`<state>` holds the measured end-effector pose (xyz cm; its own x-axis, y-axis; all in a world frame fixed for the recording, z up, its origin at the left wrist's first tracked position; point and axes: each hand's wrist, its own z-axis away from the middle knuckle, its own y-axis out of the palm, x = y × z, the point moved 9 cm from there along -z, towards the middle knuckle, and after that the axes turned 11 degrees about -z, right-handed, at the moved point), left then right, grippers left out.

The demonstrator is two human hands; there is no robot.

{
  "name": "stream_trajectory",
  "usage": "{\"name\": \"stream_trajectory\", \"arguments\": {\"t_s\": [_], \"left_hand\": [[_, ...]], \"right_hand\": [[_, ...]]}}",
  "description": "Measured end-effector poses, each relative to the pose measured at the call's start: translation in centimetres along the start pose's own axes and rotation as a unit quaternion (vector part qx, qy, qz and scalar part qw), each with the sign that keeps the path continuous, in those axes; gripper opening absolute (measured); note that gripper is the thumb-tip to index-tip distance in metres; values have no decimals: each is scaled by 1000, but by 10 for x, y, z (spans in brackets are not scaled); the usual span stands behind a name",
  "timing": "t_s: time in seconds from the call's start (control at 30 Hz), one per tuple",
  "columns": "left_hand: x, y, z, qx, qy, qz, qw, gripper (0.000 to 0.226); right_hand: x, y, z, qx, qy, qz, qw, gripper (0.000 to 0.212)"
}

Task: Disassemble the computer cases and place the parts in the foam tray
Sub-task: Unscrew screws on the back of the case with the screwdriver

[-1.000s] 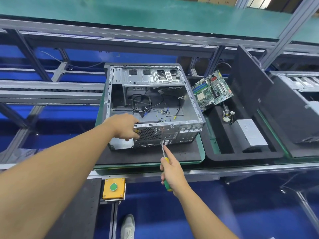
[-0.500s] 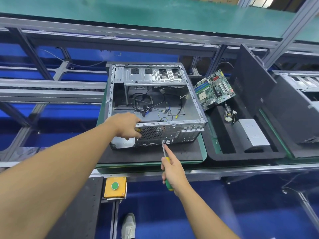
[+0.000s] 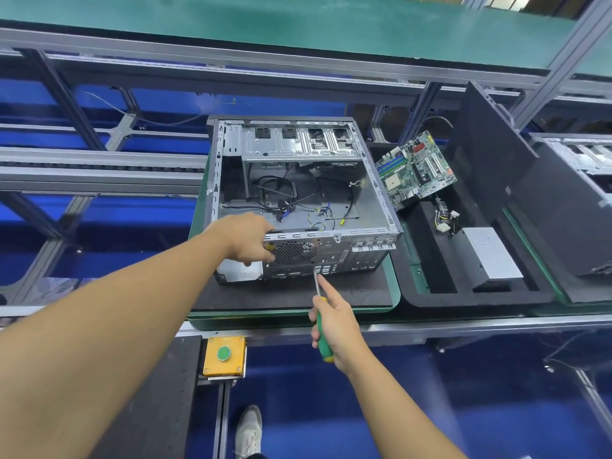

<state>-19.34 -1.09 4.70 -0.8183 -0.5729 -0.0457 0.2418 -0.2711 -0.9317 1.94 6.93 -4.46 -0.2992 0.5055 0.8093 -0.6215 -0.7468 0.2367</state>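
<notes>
An open grey computer case [image 3: 364, 193] lies on its side on a black mat, loose cables inside. My left hand [image 3: 250, 238] grips the near rear edge of the case beside the round fan grille. My right hand [image 3: 334, 321] holds a green-handled screwdriver [image 3: 323, 336], its metal tip touching the case's rear panel under the grille. To the right, the black foam tray [image 3: 430, 293] holds a green motherboard [image 3: 415, 168], a silver power supply [image 3: 486, 256] and its cable bundle.
A dark side panel [image 3: 486, 160] leans upright behind the tray. Another case [image 3: 573, 180] sits at far right. A yellow box with a green button [image 3: 224, 354] is mounted below the conveyor edge. Aluminium frame rails run behind and left. My shoe [image 3: 248, 432] shows on the blue floor.
Both hands keep their places on the case and screwdriver; only the camera view has shifted slightly.
</notes>
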Motion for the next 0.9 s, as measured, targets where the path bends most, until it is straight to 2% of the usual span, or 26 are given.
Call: {"name": "stream_trajectory", "arguments": {"t_s": [0.07,0.2,0.3,0.37,0.43,0.53,0.63,0.7,0.8,0.83,0.9], "left_hand": [[0,0,1,0,1,-2,1000,15],[1,1,0,2,-3,-1,1000,17],[2,3,-2,7,-7,1,1000,19],[0,3,-3,5,0,8,1000,17],[-1,2,-3,5,5,20,1000,16],[1,4,-3,5,1,18,1000,18],[1,3,-4,-4,1,11,1000,16],[1,3,-5,-7,4,7,1000,17],[1,4,-6,-7,9,11,1000,18],[1,4,-7,-8,8,9,1000,19],[3,4,-7,-6,4,11,1000,19]], "right_hand": [[0,3,-1,-1,14,-39,999,44],[-12,5,-2,12,75,-160,984,21],[-18,4,-4,35,118,-172,977,33],[-16,3,-5,57,121,-155,979,31],[-11,-2,-7,46,85,-111,989,23],[-5,-6,-6,-16,-10,48,999,19],[0,-9,-3,-92,-62,218,970,12],[6,-12,-1,-123,-66,275,951,16],[7,-6,-7,-62,-42,323,944,37],[8,-4,-10,-36,-34,321,946,39],[5,-8,-16,-3,13,239,971,31]]}}
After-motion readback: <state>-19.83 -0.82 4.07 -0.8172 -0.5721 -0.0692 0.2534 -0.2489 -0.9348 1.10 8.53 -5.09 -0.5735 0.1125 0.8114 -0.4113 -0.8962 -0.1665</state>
